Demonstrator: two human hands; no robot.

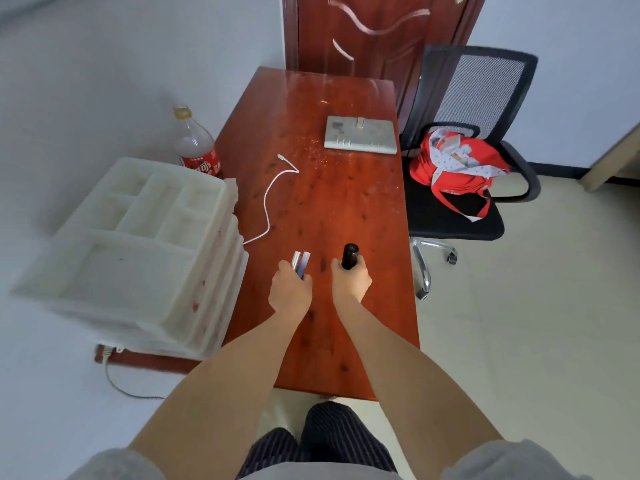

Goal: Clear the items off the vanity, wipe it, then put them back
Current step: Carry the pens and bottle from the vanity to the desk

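Over the near half of the red vanity top, the left hand pinches two slim tubes together, while the right hand wraps a black bottle. The paired tubes could slide apart and drop, since one grip holds both. Whether they rest on the vanity is unclear. The white cable, left of the hands, could snag.

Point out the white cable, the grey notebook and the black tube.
white cable [267, 206], head view, middle of its curve.
grey notebook [360, 135], head view, centre of cover.
black tube [349, 255], head view, upper body above the right hand.
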